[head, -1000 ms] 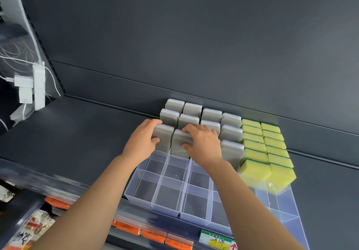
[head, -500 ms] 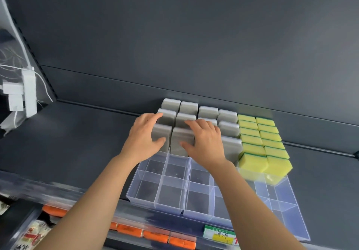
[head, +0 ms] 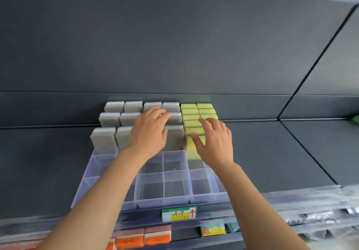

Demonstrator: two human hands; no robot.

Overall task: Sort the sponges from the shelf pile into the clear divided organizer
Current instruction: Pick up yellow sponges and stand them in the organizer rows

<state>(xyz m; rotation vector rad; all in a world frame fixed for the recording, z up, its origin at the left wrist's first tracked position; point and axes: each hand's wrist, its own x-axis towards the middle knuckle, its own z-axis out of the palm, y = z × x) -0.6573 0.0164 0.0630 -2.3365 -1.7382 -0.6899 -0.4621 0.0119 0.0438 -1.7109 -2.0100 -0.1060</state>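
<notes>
A clear divided organizer [head: 108, 174] lies on the dark shelf, its far rows filled with upright sponges. Grey sponges [head: 103, 139] fill the left four columns; yellow-green sponges [head: 189, 112] fill two columns to their right. My left hand [head: 149, 133] lies over the grey sponges of the third column, fingers loosely bent and reaching the second row. My right hand [head: 213, 143] hovers with spread fingers over the front yellow-green sponges; whether it touches them I cannot tell. Neither hand grips a sponge. The near compartments hold nothing.
The dark shelf [head: 272, 152] stretches to both sides, with a back panel [head: 174, 46] right behind the sponges. A green and yellow price label [head: 179, 213] sits on the shelf's front rail. Orange packs [head: 143, 237] and small packets [head: 212, 230] lie on the shelf below.
Both hands have shifted right: the left from the first grey columns to the third, the right from the grey sponges to the yellow-green ones. The view has swung right.
</notes>
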